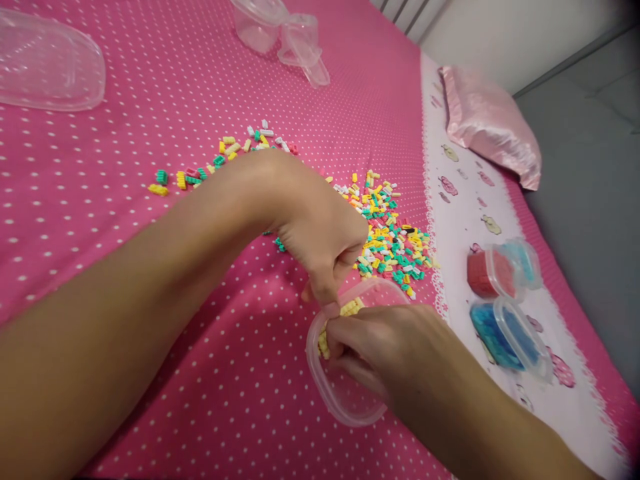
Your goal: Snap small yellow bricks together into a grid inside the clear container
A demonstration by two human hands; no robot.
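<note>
Satiny pink pillow (493, 127) laid partly over white cloth band (457, 220) (lace-edged, printed with small motifs). Below pillow, on band: red-filled tub (483, 273) set just beside pale blue tub (525, 260); deeper blue-filled tub (495, 333) placed farther below pillow. Pillow backed by pale wall (485, 40), flanked at right by grey surface (590, 133). Well left of pillow, clear tubs (257, 30) supported by dotted pink spread (365, 80).

I see a pink polka-dot bedspread (165, 73) before me, a shiny pink pillow (493, 123), a pale wall (490, 33) and a grey panel (590, 140) at right.
</note>
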